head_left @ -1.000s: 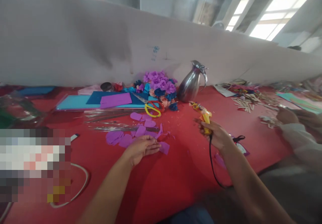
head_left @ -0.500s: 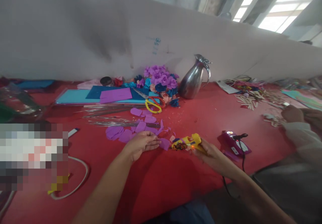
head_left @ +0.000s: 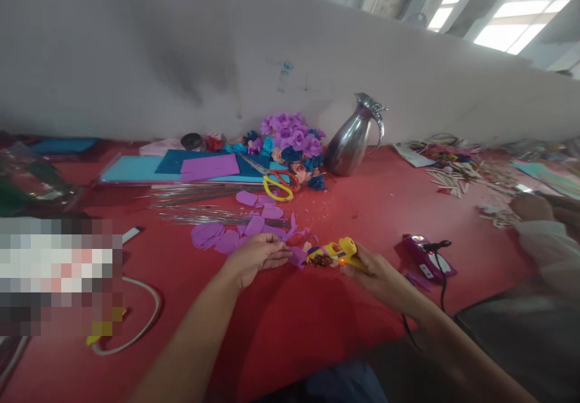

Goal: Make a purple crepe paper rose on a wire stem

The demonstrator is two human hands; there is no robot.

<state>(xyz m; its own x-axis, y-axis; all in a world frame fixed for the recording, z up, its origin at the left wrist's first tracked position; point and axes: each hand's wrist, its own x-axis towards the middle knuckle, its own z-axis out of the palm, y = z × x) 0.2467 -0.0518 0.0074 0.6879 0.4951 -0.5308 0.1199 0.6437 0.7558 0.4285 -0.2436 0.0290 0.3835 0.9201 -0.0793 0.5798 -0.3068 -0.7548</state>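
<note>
My left hand [head_left: 260, 258] is closed in a pinch on a purple petal [head_left: 298, 257], which sticks out past the fingertips. My right hand [head_left: 374, 273] grips a yellow glue gun [head_left: 342, 251] with a small orange light lit on it. Its dirty, clotted nozzle points left and meets or nearly meets the petal; I cannot tell if they touch. Several cut purple petals [head_left: 226, 241] lie behind my left hand, beside a bundle of thin wires [head_left: 203, 216]. Scissors [head_left: 277, 188] with yellow and red handles rest farther back.
A steel jug [head_left: 351, 140] stands at the back by purple and blue paper flowers [head_left: 294, 134]. Coloured sheets [head_left: 211, 166] lie left of them. On the right are a purple power strip [head_left: 423, 258] with a black cord, wooden sticks [head_left: 448, 179] and another person's sleeve [head_left: 541, 252].
The glue gun in my right hand has swung down and left, from upright to level at the petal. My left hand has stayed in place, and the power strip has come into fuller view.
</note>
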